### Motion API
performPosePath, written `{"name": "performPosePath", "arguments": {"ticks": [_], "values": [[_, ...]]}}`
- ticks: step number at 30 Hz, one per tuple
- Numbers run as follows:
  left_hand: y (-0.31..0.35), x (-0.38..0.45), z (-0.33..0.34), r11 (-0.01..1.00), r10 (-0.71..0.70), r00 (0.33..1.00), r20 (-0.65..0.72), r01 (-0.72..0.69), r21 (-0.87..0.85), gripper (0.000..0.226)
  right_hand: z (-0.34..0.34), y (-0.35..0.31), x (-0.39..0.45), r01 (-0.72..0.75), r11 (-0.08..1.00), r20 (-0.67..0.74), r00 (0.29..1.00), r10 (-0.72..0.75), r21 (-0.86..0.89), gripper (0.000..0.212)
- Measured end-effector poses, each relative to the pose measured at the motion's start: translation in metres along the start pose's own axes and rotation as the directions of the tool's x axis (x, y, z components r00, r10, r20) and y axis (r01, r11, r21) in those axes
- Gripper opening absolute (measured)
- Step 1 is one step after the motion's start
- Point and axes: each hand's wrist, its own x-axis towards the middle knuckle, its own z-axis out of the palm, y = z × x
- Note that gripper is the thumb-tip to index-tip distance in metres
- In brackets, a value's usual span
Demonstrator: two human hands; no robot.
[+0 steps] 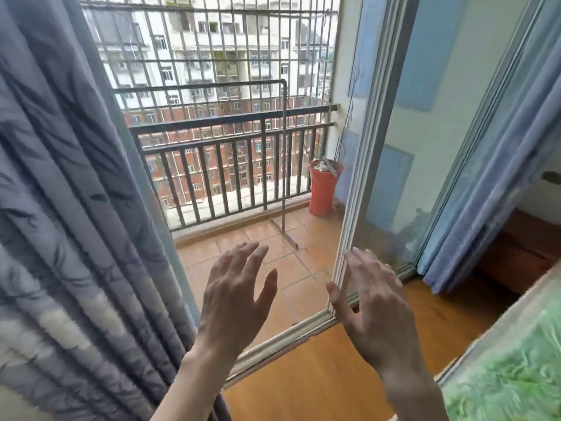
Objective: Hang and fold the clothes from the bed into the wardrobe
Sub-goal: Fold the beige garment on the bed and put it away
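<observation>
Before the balcony door, left hand and right hand hover with fingers spread wide, holding nothing, beside the curtain.

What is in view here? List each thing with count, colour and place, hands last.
curtain: one, grey-blue, left edge, hanging in folds
sliding glass door: one, pale frame, right of centre, open
pleated screen: one, blue, right of the door
balcony railing: one, dark, across the balcony
security bars: one grille, grey, above the railing
drying rack: one, grey metal, standing on the balcony tiles
bucket: one, red-orange, balcony's right corner
fuzzy cloth: one, green, bottom right
wooden floor: orange-brown, indoors
left hand: open, raised, holds nothing
right hand: open, raised, near the door frame
</observation>
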Motion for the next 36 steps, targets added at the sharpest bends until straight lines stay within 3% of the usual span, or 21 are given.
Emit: {"name": "performPosePath", "arguments": {"ticks": [8, 15, 21, 28, 36], "values": [[-0.060, 0.143, 0.060, 0.986, 0.146, 0.989, -0.018, -0.146, -0.076, 0.049, 0.040, 0.002, 0.124, -0.137, 0.988, -0.128, 0.984, 0.128, -0.068, 0.069], [-0.063, 0.220, 0.135, 0.953, 0.245, 0.968, 0.044, -0.232, -0.194, 0.050, 0.058, 0.028, 0.161, -0.304, 0.940, -0.204, 0.941, 0.270, -0.155, 0.069], [-0.023, 0.258, 0.201, 0.874, 0.393, 0.915, 0.088, -0.343, -0.344, 0.046, 0.057, 0.062, 0.169, -0.431, 0.878, -0.256, 0.891, 0.376, -0.210, 0.064], [0.030, 0.303, 0.262, 0.783, 0.553, 0.827, 0.096, -0.477, -0.399, 0.044, 0.057, 0.126, 0.190, -0.552, 0.816, -0.362, 0.806, 0.469, -0.172, 0.059], [0.144, 0.368, 0.335, 0.676, 0.680, 0.731, 0.057, -0.595, -0.434, 0.046, 0.038, 0.243, 0.228, -0.634, 0.768, -0.459, 0.711, 0.533, -0.092, 0.062]]}}
